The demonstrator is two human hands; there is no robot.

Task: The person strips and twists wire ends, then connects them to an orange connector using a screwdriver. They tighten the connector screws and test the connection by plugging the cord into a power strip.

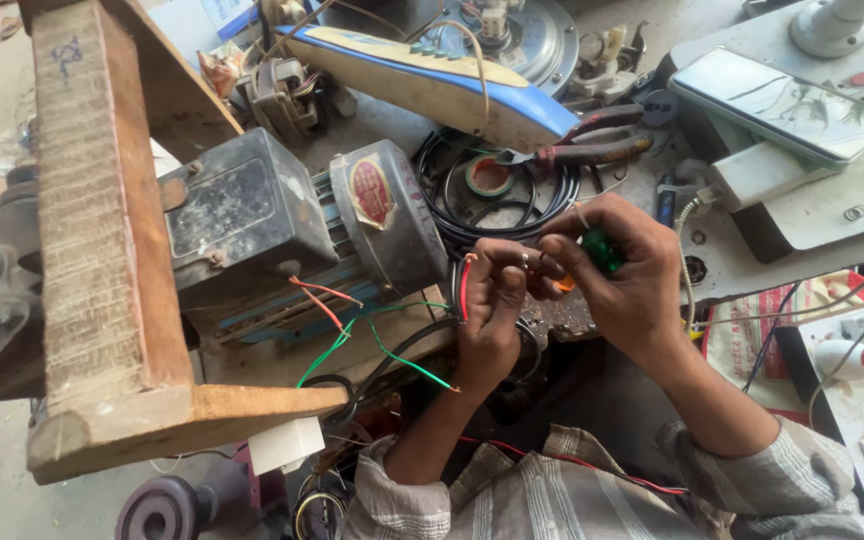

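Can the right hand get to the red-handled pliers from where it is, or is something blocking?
Probably yes: the pliers lie uncovered just beyond the right hand, but its fingers hold a green-handled tool.

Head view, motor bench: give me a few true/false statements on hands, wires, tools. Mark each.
1. The left hand pinches a red wire. True.
2. The right hand holds a hammer. False: it grips a green-handled tool, probably a screwdriver; its tip is hidden.
3. The red-handled pliers lie on the bench beyond the hands, untouched. True.
4. The green wire is held in the right hand. False: it trails loose from the motor, its end free below the left hand.
5. A phone lies screen-up at upper right. True.
6. The roll of tape sits on the left wrist. False: it lies within a black cable coil.
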